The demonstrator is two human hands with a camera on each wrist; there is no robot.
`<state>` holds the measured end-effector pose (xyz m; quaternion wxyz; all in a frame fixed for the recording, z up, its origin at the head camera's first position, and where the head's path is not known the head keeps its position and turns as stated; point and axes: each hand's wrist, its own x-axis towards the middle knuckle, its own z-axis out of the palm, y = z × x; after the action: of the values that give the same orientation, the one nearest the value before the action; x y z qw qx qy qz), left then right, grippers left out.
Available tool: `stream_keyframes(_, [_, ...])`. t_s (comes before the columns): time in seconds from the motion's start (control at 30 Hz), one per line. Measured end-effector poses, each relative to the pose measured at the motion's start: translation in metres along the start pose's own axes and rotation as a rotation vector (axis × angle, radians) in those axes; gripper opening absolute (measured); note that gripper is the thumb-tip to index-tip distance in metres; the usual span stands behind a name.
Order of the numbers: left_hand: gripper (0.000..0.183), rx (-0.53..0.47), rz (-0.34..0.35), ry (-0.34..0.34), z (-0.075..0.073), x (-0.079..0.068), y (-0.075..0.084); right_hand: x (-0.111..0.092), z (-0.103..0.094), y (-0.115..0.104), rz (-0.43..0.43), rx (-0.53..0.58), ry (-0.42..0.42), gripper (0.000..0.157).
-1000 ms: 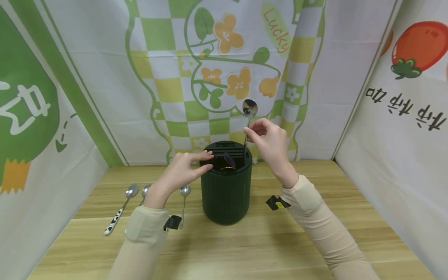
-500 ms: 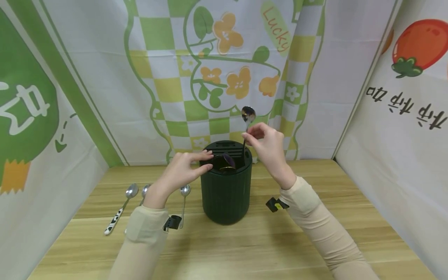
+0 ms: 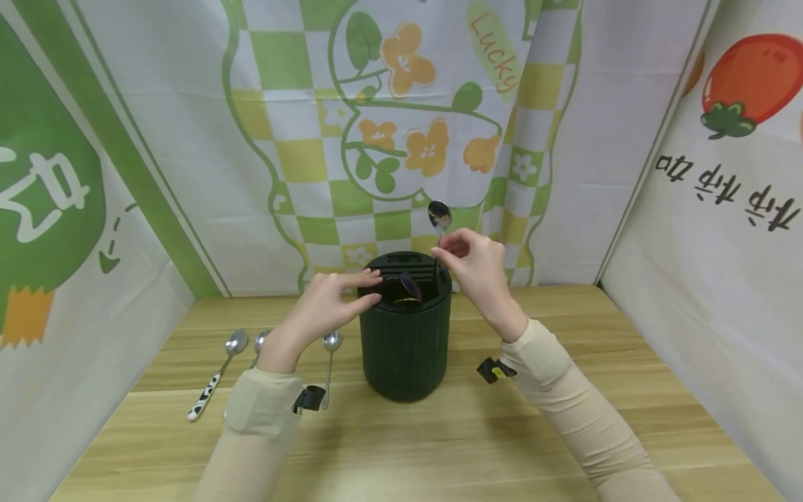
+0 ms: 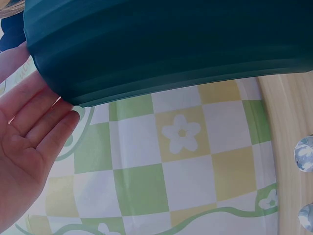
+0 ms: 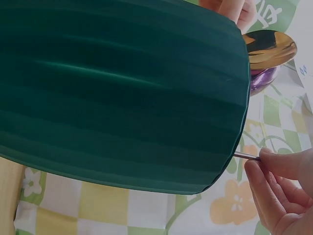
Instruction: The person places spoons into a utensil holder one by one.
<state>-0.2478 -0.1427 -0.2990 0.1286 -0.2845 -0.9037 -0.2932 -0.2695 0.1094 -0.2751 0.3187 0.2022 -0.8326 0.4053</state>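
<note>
A dark green ribbed utensil holder (image 3: 405, 355) stands upright on the table, slots across the back of its top. Between thumb and fingertips my right hand (image 3: 479, 268) pinches a silver spoon (image 3: 440, 215) by its handle, bowl up, the lower end inside the holder's right side. My left hand (image 3: 329, 307) touches the left rim with fingers fairly straight, as the left wrist view also shows. From the opening rise the bowls of a gold spoon (image 5: 271, 49) and a purple spoon (image 5: 264, 81).
Left of the holder, a spoon with a black-and-white patterned handle (image 3: 203, 397), a partly hidden spoon (image 3: 261, 340) and a thin silver spoon (image 3: 332, 340) lie on the wooden table (image 3: 426, 453). A printed curtain (image 3: 401, 139) hangs close behind the holder.
The right hand has come down and slightly left, lowering the silver spoon further into the holder. The left hand has stayed at the rim.
</note>
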Motion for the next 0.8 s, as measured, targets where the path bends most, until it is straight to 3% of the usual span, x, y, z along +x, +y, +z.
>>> stream_keyframes(0.8, [0.038,0.009,-0.009,-0.006,-0.0004,0.0004,0.0011,-0.0074,0.0029,0.0061,-0.026,-0.024,-0.021,0.014])
